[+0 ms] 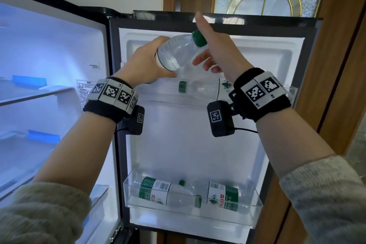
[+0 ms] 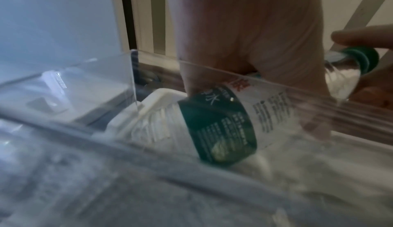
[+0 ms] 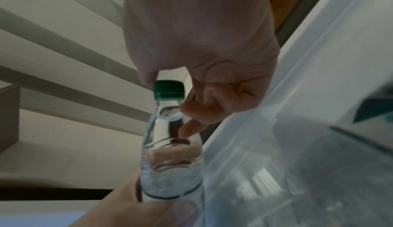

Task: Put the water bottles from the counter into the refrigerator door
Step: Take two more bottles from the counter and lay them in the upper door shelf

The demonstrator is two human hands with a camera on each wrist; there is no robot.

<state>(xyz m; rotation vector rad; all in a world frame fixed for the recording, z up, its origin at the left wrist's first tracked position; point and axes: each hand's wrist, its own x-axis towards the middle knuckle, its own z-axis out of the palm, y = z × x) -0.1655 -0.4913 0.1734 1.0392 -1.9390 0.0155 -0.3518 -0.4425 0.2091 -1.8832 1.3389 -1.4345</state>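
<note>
My left hand [image 1: 146,63] grips the bottle [image 1: 178,53]; my right hand [image 1: 212,45] hangs loose at its cap [image 1: 199,38], two o'clock. It could knock the lying bottle [image 1: 202,89] in the upper shelf [image 1: 288,93].

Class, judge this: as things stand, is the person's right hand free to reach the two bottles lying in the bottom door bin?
Probably yes: the right hand grips nothing, and the clear bottom door bin is open-topped.
</note>
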